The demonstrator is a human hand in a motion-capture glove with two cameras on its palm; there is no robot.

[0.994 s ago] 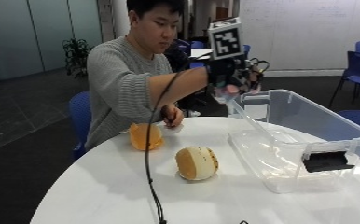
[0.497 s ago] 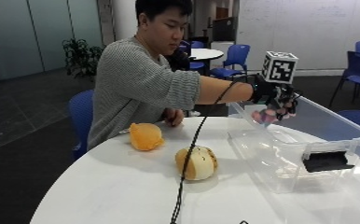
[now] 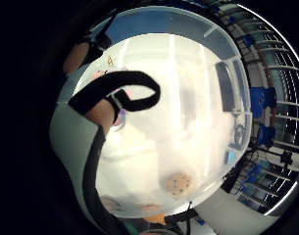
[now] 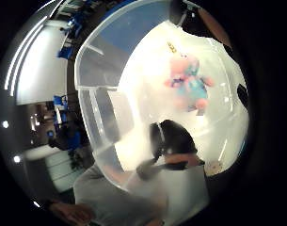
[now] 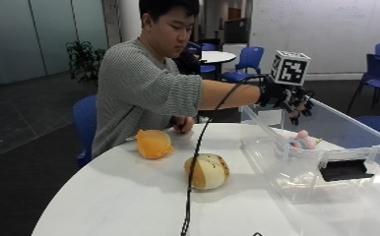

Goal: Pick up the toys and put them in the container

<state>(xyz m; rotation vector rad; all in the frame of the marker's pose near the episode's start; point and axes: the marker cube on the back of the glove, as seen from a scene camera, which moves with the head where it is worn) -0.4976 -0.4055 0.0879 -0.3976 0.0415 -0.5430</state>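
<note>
My gloved right hand [image 5: 285, 100] hangs over the far end of the clear plastic container [image 5: 357, 132], fingers relaxed and holding nothing. Below it, a pink and blue plush toy [image 5: 300, 141] lies inside the container; the thumb side palm view shows the same toy [image 4: 187, 82] on the container's pale floor [image 4: 147, 70]. Two more toys sit on the white table [image 5: 124, 201]: an orange plush [image 5: 152, 143] and a round yellow and brown plush [image 5: 207, 171]. The round plush [image 3: 178, 183] also shows through the container's wall.
The container has a black latch [image 5: 340, 169] on its near end. The person's bare left hand [image 5: 185, 125] rests on the table by the orange plush. A black cable [image 5: 196, 162] hangs from the right arm across the round plush. Blue chairs stand behind.
My right hand carried the pink toy from above the table to over the container and let it go. The toy now lies inside, and the hand is empty.
</note>
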